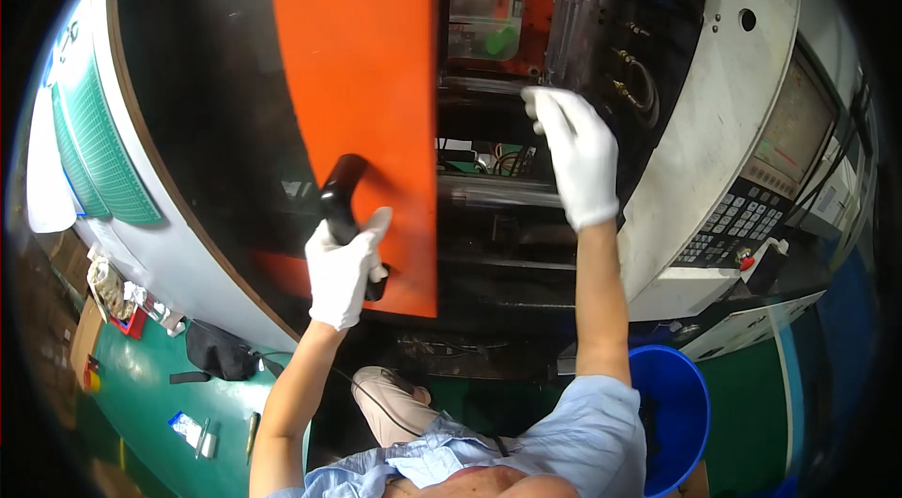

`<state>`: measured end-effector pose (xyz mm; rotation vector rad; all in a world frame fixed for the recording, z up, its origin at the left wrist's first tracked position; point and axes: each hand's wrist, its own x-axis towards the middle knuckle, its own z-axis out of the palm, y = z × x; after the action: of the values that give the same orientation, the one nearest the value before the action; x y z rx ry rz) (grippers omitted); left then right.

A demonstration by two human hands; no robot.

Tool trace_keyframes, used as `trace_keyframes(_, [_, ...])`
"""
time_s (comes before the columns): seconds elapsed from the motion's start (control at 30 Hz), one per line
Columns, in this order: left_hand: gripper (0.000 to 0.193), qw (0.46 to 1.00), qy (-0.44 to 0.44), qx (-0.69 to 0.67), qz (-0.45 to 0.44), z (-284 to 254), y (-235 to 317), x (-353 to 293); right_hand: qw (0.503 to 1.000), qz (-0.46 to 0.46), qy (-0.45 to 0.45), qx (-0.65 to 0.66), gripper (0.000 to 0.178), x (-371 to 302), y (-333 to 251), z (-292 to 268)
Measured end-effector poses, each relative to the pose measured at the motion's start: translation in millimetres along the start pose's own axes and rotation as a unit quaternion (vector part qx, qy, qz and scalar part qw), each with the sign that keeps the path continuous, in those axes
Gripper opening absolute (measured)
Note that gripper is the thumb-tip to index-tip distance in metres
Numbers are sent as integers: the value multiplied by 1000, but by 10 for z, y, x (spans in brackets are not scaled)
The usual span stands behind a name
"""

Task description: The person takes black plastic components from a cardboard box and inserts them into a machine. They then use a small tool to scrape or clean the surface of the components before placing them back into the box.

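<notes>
Orange door is running off the top edge, its upper end not showing. Left hand is covering the lower part of the black handle. Right hand fingertips are reaching into the dark machine opening at upper centre; what they are touching is too dark to tell. Control panel keys at right are too small to read. Blue bucket is partly hiding behind the sleeve, contents not showing. Small items on the green floor at lower left are blurring out.

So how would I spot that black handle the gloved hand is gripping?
Find the big orange door panel on the machine front. Near its lower left edge sits the black handle, gripped by the white-gloved left hand. It is the only dark, rounded grip standing out from the flat orange surface.
</notes>
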<state>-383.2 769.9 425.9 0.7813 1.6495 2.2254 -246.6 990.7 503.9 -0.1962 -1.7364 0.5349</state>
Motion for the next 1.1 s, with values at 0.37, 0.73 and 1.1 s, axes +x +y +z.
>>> trace_keyframes(0.37, [27, 983, 167, 66, 46, -380, 43, 235, 894, 392, -193, 99, 42, 1914, 2401, 1543])
trace_keyframes(0.73, [23, 963, 258, 60, 49, -413, -137, 341, 730, 497, 100, 460, 28, 2733, 3412, 2800])
trace_keyframes(1.1, [21, 957, 282, 42, 58, -427, -222, 420, 780, 417, 101, 455, 15, 3178, 3264, 2895])
